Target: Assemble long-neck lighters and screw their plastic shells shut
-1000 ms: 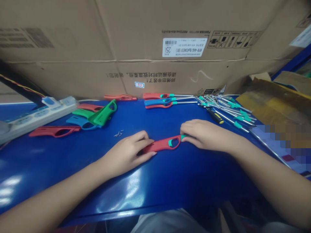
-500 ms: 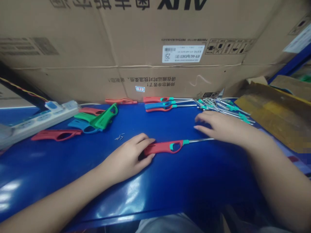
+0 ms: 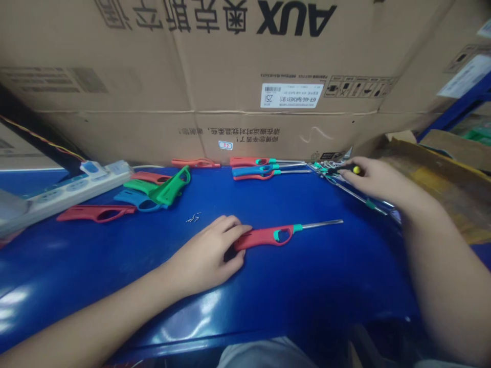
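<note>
A red lighter with a teal trigger and a long metal tube lies flat on the blue table. My left hand rests on the handle end of it, fingers curled round the grip. My right hand is far to the right, at the pile of metal tubes with teal ends, with its fingers closed round a black and yellow screwdriver.
Three finished lighters lie at the back. Loose red, green and blue handle shells sit back left beside a white power strip. Small screws lie mid-table. A large cardboard box walls the back.
My right hand has left the lighter's front end and moved right and back to the tube pile, closing on the screwdriver. The lighter's tube now shows. My left hand stays put.
</note>
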Motion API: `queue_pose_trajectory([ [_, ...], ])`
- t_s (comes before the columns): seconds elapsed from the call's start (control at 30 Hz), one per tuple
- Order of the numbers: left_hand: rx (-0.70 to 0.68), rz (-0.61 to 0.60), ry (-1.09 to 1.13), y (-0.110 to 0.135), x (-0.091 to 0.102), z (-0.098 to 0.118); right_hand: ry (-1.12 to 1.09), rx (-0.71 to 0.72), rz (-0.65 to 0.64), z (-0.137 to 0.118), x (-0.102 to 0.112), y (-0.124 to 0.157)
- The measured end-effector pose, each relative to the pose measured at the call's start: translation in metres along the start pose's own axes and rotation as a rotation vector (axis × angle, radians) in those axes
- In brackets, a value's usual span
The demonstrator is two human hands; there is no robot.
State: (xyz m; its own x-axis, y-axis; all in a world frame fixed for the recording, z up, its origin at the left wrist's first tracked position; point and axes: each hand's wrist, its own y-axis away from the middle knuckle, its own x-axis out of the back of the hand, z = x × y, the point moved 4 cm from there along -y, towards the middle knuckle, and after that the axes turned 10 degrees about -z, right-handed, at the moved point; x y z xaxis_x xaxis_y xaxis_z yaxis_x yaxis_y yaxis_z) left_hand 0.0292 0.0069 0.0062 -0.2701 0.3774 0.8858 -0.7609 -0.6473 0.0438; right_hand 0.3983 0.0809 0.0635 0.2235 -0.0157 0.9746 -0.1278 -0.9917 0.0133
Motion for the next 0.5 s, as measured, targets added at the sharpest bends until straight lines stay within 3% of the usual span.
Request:
queue_pose_trajectory([
  [0.13,-0.021,0.015,0.003,-0.001,-0.002,-0.002,-0.109,-0.097,0.328,-0.005,0.016,0.008],
  [0.27,-0.032,0.021,0.005,-0.001,-0.001,-0.002,-0.186,-0.065,0.498,-0.007,0.019,0.012],
  [0.37,-0.034,0.016,0.001,-0.001,-0.001,-0.002,-0.217,-0.038,0.529,-0.01,0.017,0.013],
  [0.5,-0.035,0.017,-0.005,-0.001,0.0,-0.001,-0.207,-0.021,0.433,-0.012,0.006,0.007],
])
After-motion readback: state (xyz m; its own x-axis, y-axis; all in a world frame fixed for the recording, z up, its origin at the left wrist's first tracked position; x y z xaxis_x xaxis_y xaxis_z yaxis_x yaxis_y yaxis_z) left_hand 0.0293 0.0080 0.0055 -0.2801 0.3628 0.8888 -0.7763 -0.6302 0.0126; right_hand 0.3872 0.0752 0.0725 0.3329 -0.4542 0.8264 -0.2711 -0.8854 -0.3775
